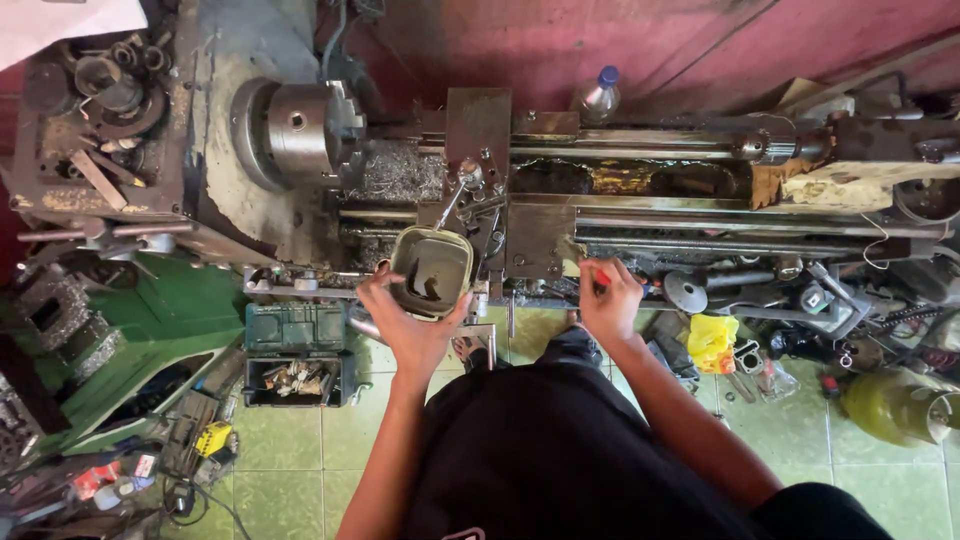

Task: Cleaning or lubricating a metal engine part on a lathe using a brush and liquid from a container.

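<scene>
Seen from above, you stand at a lathe (560, 215) in a cluttered workshop, both arms stretched forward over its bed. Your left hand (405, 318) is closed around a squarish tub (431, 270), gripping it from below and from the left side, with the thumb along the near rim. The tub is tilted slightly toward you, its inside dark with what looks like oily liquid, and it sits just in front of the carriage, right of the chuck (297, 130). Your right hand (610, 300) is at the front edge of the bed, fingers curled around a small red tool (600, 277); only its red end shows, so what kind of tool it is cannot be told. The 2 hands are well apart, with the carriage handles between them.

A heap of metal shavings (398, 175) lies just right of the chuck. A bottle (598, 97) with a blue cap stands behind the lathe against the red wall. On the green tiled floor to your left, an open toolbox (296, 352) holds loose bits. To your right lie a yellow bag (712, 340) and, farther off, a yellow-green tank (895, 405) on its side.
</scene>
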